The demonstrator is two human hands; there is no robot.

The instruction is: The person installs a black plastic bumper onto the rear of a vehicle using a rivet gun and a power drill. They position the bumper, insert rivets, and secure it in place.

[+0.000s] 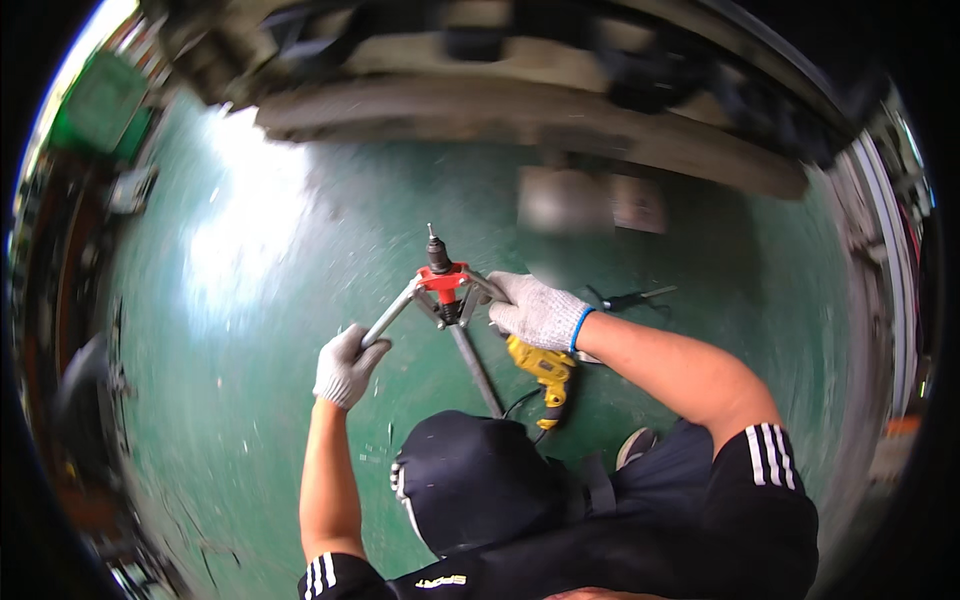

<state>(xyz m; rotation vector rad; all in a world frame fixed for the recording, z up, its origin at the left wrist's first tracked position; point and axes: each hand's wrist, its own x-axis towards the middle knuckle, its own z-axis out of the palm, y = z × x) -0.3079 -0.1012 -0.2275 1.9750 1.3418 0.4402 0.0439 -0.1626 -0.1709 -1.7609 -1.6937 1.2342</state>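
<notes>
Near right, on the green floor [230, 400], a yellow drill [548, 372], partly hidden by the right hand [540, 312]; a small dark tool [628, 300] farther right. At centre, a red riveter [440, 288], tip pointing far. Grips its left handle [392, 315] with left hand [348, 368] clamped, forearm reaching far; wraps right fingers around the right handle [483, 284], elbow out.
</notes>
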